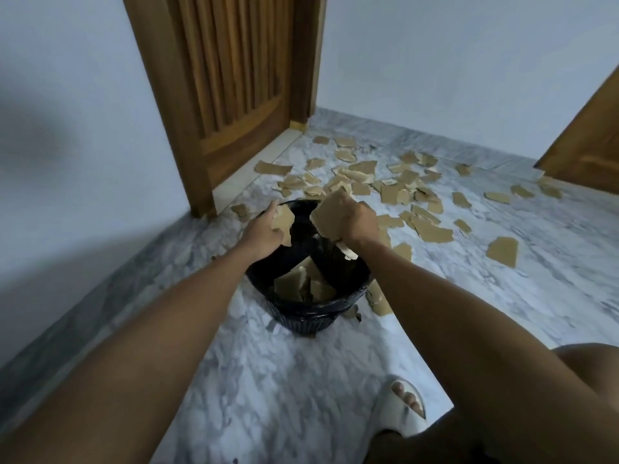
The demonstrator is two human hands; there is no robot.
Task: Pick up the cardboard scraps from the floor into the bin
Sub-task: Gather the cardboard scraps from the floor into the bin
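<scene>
A black bin (303, 318) lined with a dark bag stands on the marble floor in front of me, with several brown cardboard scraps (303, 284) lying inside it. My left hand (263, 231) grips a scrap (284, 220) over the bin's left rim. My right hand (353, 222) grips a bunch of scraps (326, 212) above the bin's opening, and one pale piece hangs below the fist. Many more scraps (395, 189) lie scattered on the floor beyond the bin.
A wooden door (227, 95) stands at the back left, and a second wooden door leaf (589, 145) is at the right edge. Pale walls close the left side and the back. My foot in a white sandal (402, 410) rests on the floor at lower right.
</scene>
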